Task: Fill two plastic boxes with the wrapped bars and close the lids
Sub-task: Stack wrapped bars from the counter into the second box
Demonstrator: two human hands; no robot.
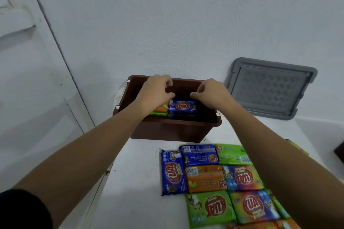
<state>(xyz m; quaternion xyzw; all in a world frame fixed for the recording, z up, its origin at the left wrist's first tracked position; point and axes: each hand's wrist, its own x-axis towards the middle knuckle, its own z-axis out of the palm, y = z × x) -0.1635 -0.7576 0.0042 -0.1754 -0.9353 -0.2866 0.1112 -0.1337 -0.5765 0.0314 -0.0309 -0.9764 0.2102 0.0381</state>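
Note:
A brown plastic box (173, 130) stands open on the white table by the wall. Inside lie a blue wrapped bar (183, 107), an orange bar (161, 108) to its left and a green one under that. Both my hands hover over the box's opening. My left hand (158, 91) is above the orange bar with its thumb near the blue bar's corner, fingers loosely curled. My right hand (210, 90) is over the box's right side, fingers loosely curled, holding nothing. Several wrapped bars (223, 178) in blue, orange and green lie in rows on the table in front of the box.
A grey lid (270, 87) leans against the wall to the right of the box. A white object (119, 96) shows behind the box's left side. A dark object (339, 151) sits at the right edge. The table's left edge runs close beside the box.

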